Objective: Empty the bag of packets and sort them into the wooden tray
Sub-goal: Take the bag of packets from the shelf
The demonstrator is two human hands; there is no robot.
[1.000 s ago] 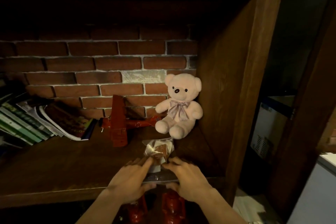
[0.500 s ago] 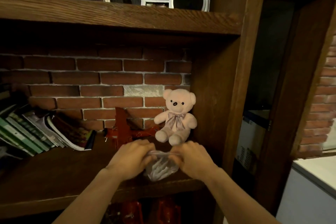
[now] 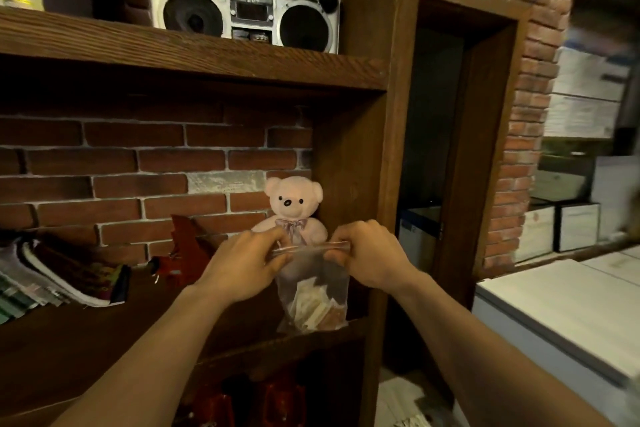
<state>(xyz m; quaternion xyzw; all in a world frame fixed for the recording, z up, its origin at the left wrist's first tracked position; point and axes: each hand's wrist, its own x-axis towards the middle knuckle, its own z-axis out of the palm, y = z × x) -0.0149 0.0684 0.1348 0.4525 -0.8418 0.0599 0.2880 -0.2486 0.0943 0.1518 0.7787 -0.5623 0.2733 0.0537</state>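
Bag [image 3: 313, 291], clear plastic with packets [image 3: 317, 310] sunk to its bottom, hangs in the air at the near edge of the wooden shelf [image 3: 104, 340], close to the upright post [image 3: 388, 156] on the right. I have my left hand [image 3: 242, 269] and right hand [image 3: 367, 258] pinched on the two ends of its top strip. A teddy bear [image 3: 294, 204] sits just behind, a red toy plane [image 3: 180, 255] to the left. Open room lies right, over the white counter [image 3: 554, 308]. Half a second ago the bag was lower and crumpled; now it hangs straight.
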